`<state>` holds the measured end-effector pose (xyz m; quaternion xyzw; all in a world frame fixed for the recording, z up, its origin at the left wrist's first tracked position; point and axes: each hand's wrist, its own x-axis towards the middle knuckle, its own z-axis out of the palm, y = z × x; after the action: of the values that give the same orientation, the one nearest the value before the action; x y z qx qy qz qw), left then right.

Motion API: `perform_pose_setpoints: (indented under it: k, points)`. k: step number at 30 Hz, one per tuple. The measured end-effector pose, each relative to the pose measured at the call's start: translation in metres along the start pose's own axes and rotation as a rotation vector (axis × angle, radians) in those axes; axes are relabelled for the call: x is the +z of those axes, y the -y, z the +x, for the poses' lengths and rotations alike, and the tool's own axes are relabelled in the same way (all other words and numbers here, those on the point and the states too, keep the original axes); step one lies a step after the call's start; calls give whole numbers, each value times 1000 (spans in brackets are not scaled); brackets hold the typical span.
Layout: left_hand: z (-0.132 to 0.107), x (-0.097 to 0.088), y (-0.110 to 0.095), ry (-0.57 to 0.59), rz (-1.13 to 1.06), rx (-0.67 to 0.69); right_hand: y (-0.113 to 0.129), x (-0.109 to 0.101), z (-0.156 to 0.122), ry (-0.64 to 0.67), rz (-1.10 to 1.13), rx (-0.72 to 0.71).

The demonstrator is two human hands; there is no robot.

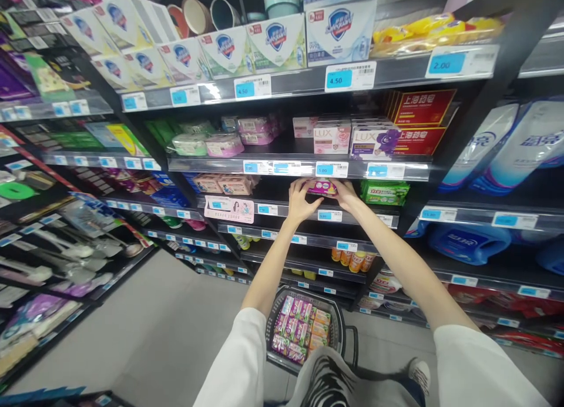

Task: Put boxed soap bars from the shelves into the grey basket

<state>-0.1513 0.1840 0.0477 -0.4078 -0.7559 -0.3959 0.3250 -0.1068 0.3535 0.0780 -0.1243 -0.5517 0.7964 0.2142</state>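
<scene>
Both my arms reach forward into a middle shelf of the store rack. My left hand point(302, 200) grips the left end of a pink-purple packaged soap bar point(322, 187), thumb toward the front. At the right end of the same pack is my right hand point(346, 194), its fingers partly hidden behind the pack and under the shelf above. Green soap packs point(385, 192) sit just right of my right hand. To the left on this shelf are pale orange soap boxes point(224, 184). Below stands a dark shopping basket point(338, 325) holding several purple and orange soap packs point(296, 328).
The price-tagged edge of the shelf above point(299, 167) hangs close over my hands, with LUX boxes point(331, 138) on it. Safeguard boxes point(275, 43) line the top shelf. Orange bottles point(353, 259) stand lower down. Blue detergent jugs point(469, 242) are at right. Grey floor point(154, 319) lies at left.
</scene>
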Motion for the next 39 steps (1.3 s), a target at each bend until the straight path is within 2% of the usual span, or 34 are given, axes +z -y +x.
perform_pose_setpoints:
  k: [6, 9, 12, 13, 16, 19, 22, 24, 27, 30, 39]
  points:
    - [10, 8, -7, -20, 12, -128, 4, 0, -5, 1, 41, -1]
    - [11, 11, -3, -17, -32, -190, 4, -4, -9, 139, 83, -37]
    - [10, 11, 2, -88, -146, -303, 3, -6, -13, 307, 69, -112]
    - [10, 10, 3, -102, -213, -358, 3, -6, -14, 311, 56, -142]
    - [9, 4, 7, -69, -476, -478, 2, -3, -14, 213, 39, -234]
    - [8, -3, 9, -31, -678, -416, 1, -1, -13, 265, 2, -226]
    - [8, -6, 11, 2, -717, -365, -1, 0, -13, 356, -104, -141]
    - [9, -6, 14, 10, -687, -398, -2, -1, -13, 325, -121, -137]
    - [11, -6, 18, 18, -689, -443, -2, -2, -13, 245, -55, -231]
    - [11, -6, 21, 56, -735, -422, 0, -3, -14, 191, -13, -289]
    - [9, -6, 27, 61, -759, -391, -2, -2, -12, 172, -18, -316]
